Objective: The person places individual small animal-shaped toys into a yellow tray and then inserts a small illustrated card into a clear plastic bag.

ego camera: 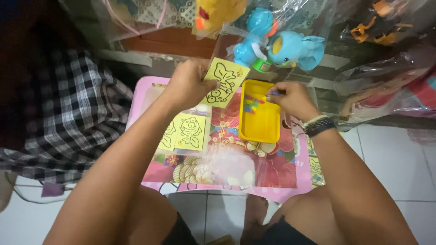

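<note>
My left hand point(188, 84) holds up a yellow card point(225, 82) with a black outline drawing, above the far edge of a small pink table point(227, 188). My right hand point(293, 99) reaches over a yellow tray point(261, 124) and pinches a small blue piece point(275, 93) at its far right corner. Several small coloured pieces point(252, 104) lie in the tray's far end. Two more yellow outline cards point(184, 132) lie flat on the table to the left of the tray. A dark wristband sits on my right wrist.
A flowered mat point(213, 168) under clear plastic covers the table. Blue elephant toys point(290, 49) and a yellow plush toy point(218, 11) in plastic bags hang beyond the table. A person in a checked shirt point(68, 113) sits at left. White floor tiles point(390, 159) lie at right.
</note>
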